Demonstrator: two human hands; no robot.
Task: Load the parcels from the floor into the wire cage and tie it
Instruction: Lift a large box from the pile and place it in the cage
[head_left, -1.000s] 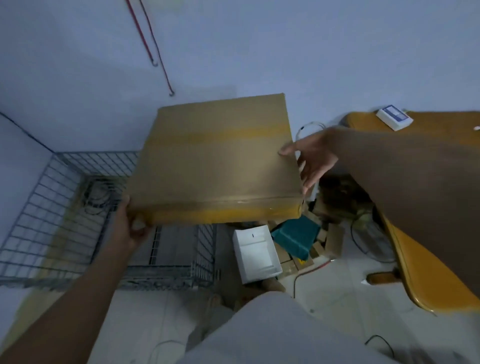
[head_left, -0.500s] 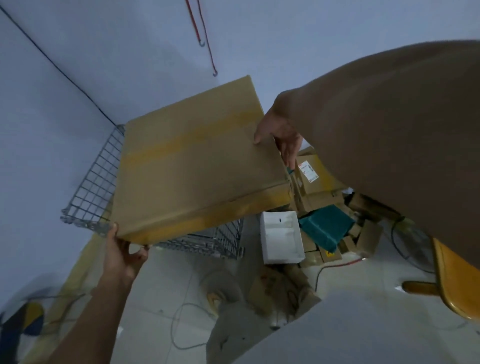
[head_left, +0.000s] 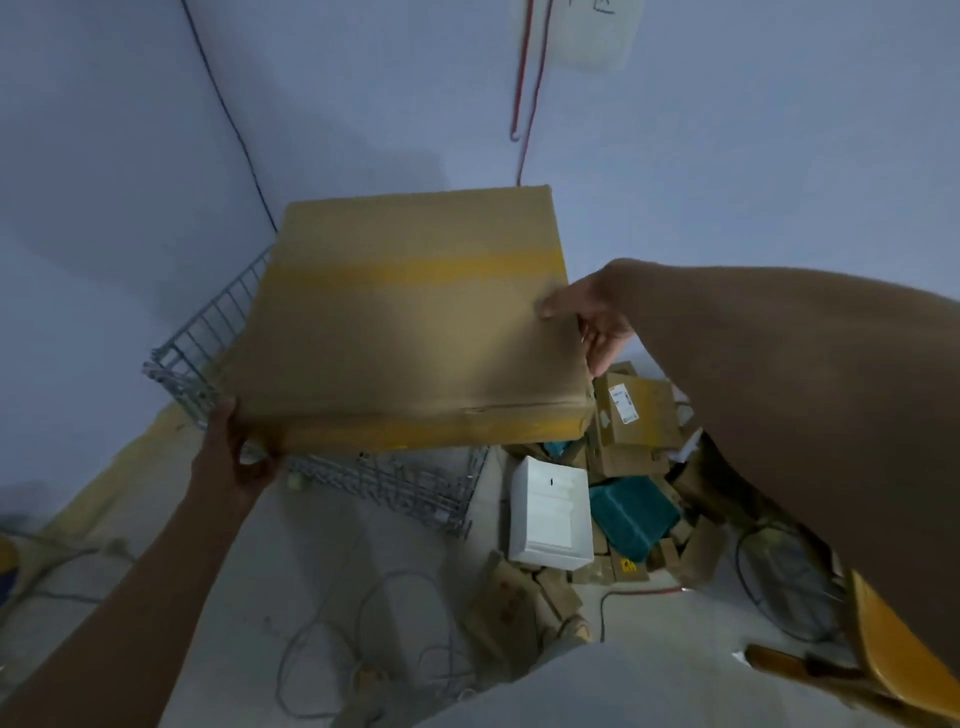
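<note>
Hovering above the wire cage, the flat cardboard box had levelled out from its tilt half a second before, nearly covering the opening. The left hand gripped its near left corner, the right hand its right edge. More parcels remained on the floor, so loading looked far from finished.

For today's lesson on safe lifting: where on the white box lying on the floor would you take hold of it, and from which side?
Grip the white box by its two long side edges, coming straight down from above. It lies flat with its broad face up. The cage side looks open, but the teal parcel crowds the other, so that hand may need to slip in carefully.
</note>
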